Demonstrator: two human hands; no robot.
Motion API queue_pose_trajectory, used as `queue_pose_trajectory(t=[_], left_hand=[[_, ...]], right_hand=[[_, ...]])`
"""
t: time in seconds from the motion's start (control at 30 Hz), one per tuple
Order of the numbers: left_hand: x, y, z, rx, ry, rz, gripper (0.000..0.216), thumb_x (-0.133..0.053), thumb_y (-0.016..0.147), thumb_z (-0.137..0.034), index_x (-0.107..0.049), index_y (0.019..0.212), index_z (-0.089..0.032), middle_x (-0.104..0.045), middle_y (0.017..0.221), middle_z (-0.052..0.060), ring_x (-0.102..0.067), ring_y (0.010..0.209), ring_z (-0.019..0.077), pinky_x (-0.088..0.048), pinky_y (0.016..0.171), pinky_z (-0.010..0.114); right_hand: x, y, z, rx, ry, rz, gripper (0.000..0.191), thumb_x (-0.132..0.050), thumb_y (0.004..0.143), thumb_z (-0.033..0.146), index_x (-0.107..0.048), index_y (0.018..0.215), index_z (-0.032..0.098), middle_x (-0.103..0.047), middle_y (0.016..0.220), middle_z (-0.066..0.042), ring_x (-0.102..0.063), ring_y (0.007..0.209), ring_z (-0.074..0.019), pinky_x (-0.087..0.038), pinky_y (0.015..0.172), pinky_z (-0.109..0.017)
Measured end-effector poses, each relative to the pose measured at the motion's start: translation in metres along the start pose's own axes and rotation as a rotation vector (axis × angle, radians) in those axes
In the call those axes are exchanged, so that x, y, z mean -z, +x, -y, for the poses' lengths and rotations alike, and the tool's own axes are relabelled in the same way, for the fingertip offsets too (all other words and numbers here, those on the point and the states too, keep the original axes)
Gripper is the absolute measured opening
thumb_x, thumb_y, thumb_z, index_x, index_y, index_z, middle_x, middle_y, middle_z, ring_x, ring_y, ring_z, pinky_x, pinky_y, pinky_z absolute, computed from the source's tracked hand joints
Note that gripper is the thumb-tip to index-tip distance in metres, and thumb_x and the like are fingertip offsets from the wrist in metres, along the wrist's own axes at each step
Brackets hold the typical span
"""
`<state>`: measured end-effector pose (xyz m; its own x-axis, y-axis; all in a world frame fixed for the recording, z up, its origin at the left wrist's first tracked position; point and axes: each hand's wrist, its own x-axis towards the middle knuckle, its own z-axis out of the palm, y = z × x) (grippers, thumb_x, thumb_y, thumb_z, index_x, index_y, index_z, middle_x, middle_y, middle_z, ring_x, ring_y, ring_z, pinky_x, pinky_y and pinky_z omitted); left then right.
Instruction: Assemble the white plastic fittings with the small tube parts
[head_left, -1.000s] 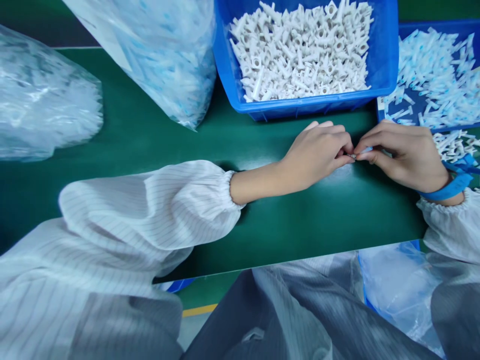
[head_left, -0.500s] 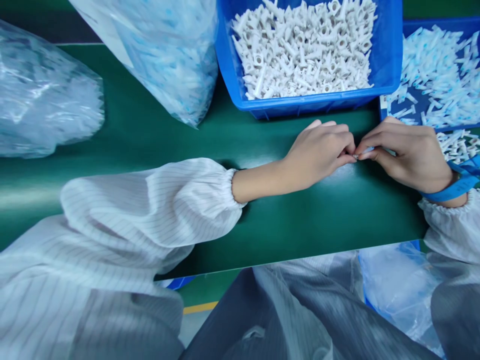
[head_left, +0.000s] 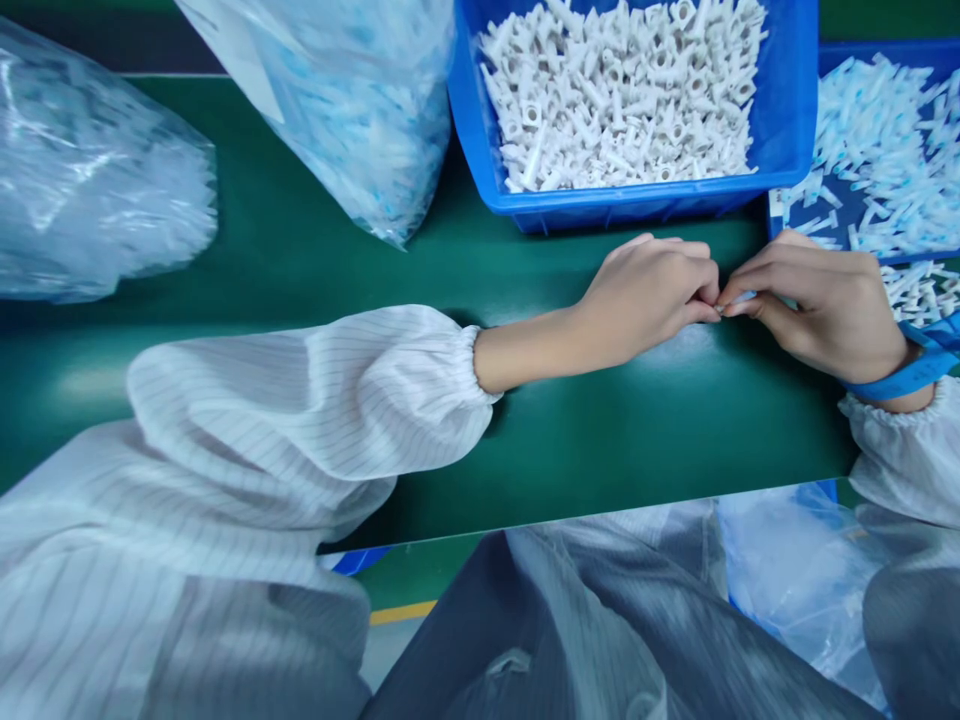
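Note:
My left hand (head_left: 656,298) is closed in a pinch, its thumb and finger tips meeting those of my right hand. Whatever it grips is mostly hidden by the fingers. My right hand (head_left: 829,305), with a blue band round the wrist, pinches a small pale-blue and white plastic piece (head_left: 745,297). Only a short bit of that piece shows between thumb and forefinger. Both hands are over the green table (head_left: 600,440), in front of a blue bin (head_left: 630,195) full of small white plastic parts (head_left: 622,100).
Right of the bin, a blue tray (head_left: 844,205) holds pale-blue-tipped plastic parts (head_left: 892,150). White parts (head_left: 926,290) lie near my right wrist. Two clear bags, one of bluish parts (head_left: 360,120) and one of whitish parts (head_left: 97,180), are at the left. Another plastic bag (head_left: 802,570) hangs below the table edge.
The whole view has shifted slightly, with the bin and bags a little further right and up. My hands keep the same pinch against each other.

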<state>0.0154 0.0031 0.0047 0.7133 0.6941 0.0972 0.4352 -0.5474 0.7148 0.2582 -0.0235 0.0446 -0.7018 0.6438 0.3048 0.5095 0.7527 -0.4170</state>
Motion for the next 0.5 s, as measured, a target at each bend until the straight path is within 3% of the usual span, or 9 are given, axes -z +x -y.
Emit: queue_pose_trajectory(t=[0.3, 0.5], left_hand=[[0.001, 0.002, -0.004, 0.006, 0.002, 0.006, 0.009, -0.076, 0.110, -0.025, -0.084, 0.107, -0.021, -0.084, 0.114, 0.004, -0.079, 0.120, 0.0263, -0.048, 0.102, 0.039], [0.003, 0.004, -0.006, 0.026, 0.010, 0.029, 0.009, -0.076, 0.109, -0.024, -0.084, 0.108, -0.021, -0.084, 0.114, 0.005, -0.080, 0.121, 0.0291, -0.050, 0.105, 0.041]], right_hand=[[0.001, -0.001, 0.015, 0.089, -0.254, 0.006, 0.031, -0.058, 0.112, 0.000, -0.069, 0.123, 0.027, -0.084, 0.113, -0.004, -0.074, 0.097, -0.0213, -0.064, 0.081, -0.040], [0.002, 0.000, 0.014, 0.076, -0.215, -0.004, 0.030, -0.062, 0.110, -0.001, -0.069, 0.118, 0.027, -0.086, 0.111, -0.004, -0.078, 0.097, -0.0209, -0.066, 0.084, -0.039]])
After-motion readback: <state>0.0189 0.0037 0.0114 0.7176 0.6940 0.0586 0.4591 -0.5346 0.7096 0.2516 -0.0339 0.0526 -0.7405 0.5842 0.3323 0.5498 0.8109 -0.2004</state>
